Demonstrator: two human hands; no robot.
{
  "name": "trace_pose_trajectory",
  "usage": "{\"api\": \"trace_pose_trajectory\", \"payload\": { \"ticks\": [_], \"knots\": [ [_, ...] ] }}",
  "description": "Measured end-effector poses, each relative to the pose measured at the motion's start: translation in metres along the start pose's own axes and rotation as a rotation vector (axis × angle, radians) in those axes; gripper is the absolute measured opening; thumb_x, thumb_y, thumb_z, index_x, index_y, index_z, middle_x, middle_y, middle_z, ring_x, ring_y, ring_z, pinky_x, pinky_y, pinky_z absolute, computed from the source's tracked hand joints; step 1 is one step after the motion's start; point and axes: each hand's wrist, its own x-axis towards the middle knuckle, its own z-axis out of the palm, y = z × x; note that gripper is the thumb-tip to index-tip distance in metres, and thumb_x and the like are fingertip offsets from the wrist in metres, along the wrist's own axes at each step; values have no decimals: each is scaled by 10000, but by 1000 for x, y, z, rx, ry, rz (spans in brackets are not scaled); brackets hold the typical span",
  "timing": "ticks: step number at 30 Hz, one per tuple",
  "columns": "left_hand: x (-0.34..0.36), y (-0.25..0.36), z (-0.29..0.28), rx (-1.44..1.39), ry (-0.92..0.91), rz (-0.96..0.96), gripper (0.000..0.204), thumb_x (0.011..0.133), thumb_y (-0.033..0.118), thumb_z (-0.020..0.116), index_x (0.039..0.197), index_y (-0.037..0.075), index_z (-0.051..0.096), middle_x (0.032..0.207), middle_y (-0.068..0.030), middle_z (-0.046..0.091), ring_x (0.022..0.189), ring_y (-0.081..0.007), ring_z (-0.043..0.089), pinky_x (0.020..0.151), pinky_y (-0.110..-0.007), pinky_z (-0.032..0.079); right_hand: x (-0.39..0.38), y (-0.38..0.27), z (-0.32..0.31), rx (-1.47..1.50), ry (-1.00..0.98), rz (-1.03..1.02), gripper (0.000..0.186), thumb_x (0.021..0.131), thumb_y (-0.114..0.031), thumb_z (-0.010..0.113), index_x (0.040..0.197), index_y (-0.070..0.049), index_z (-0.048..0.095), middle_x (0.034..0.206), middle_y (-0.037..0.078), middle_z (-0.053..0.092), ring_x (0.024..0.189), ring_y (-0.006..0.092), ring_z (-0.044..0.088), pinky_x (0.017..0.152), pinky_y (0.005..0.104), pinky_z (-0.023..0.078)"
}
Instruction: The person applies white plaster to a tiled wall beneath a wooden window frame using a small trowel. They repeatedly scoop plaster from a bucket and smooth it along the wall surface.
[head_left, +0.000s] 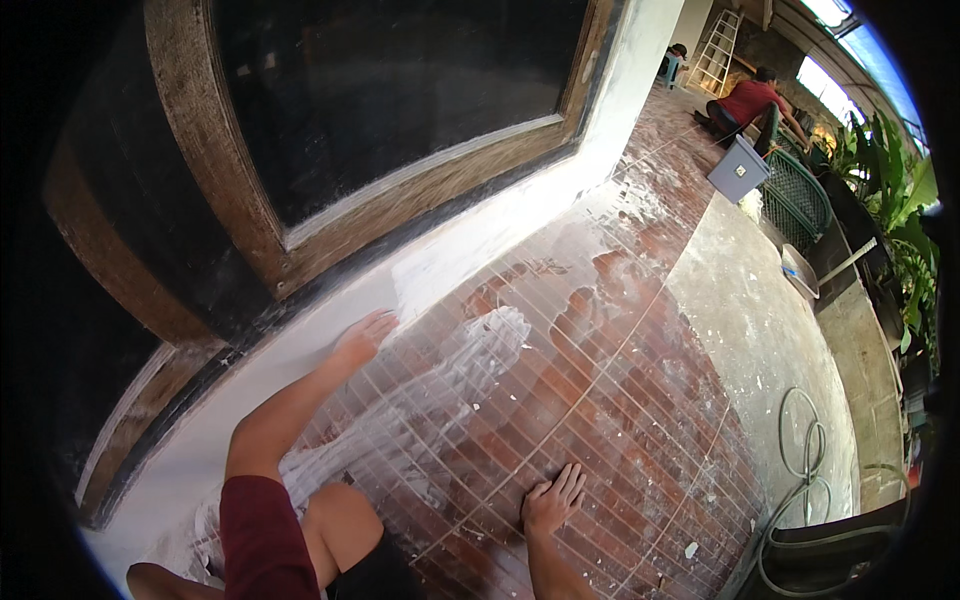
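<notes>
Evidently, someone crouches on a reddish-brown tiled floor [570, 400], beside a low white wall [440, 265] beneath a worn wooden frame [430, 190] around dark panels. The left hand [368, 336] reaches to the wall's foot, along the floor's wall-side edge, fingers extended and close together; its palm is hidden, so whether it covers anything thin cannot be told. The right hand [552, 498] lies flat on the near part of the floor, fingers straight, slightly parted, with nothing visible in their hold. A chalky white smear [440, 385] spreads across the tiles between the hands. The step in hand seems to be contact at the wall's base with the left hand while the right props the body; shifting the left hand along that edge would call for a steady brace. Beyond the floor's outer edge, a hose [805, 480] lies coiled on pale concrete [750, 300].
</notes>
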Motion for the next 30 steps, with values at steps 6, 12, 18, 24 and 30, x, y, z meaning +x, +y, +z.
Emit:
{"api": "trace_pose_trajectory", "payload": {
  "ticks": [6,12,18,24,30],
  "knots": [
    [45,9,0,30,20,-100,622,879,178,513,1465,19,379,1584,-34,282,1477,-197,190,1239,-441,54,-1,-2,-2,-5,-50,24,574,889,-192,465,1435,-22,419,1535,140,365,1437,325,294,1143,502,227],
    [-27,17,-5,-262,204,-241,679,809,142,541,1450,-20,388,1536,-55,373,1448,-190,272,1230,-362,174,-2,-1,-2,-22,6,-4,579,890,-190,476,1440,-19,409,1541,131,358,1438,320,294,1139,497,235],
    [-131,10,-16,-153,178,-125,670,797,123,531,1431,-50,397,1539,-85,363,1441,-198,293,1228,-365,186,-2,1,1,-30,-2,-7,593,884,-178,485,1451,-31,397,1550,125,344,1438,317,294,1134,493,247],
    [-99,2,-9,-164,214,-89,649,819,121,510,1433,-50,388,1547,-93,347,1437,-201,300,1232,-374,177,-4,-1,1,-46,19,-10,620,877,-176,492,1473,-53,372,1554,112,340,1441,307,294,1130,492,260],
    [15,-5,-11,-58,82,-144,647,841,134,502,1463,15,371,1582,-34,285,1466,-175,215,1250,-378,91,-3,-2,0,-65,-6,4,606,885,-182,489,1469,-58,381,1557,112,335,1441,304,294,1134,485,261]
  ]
}}
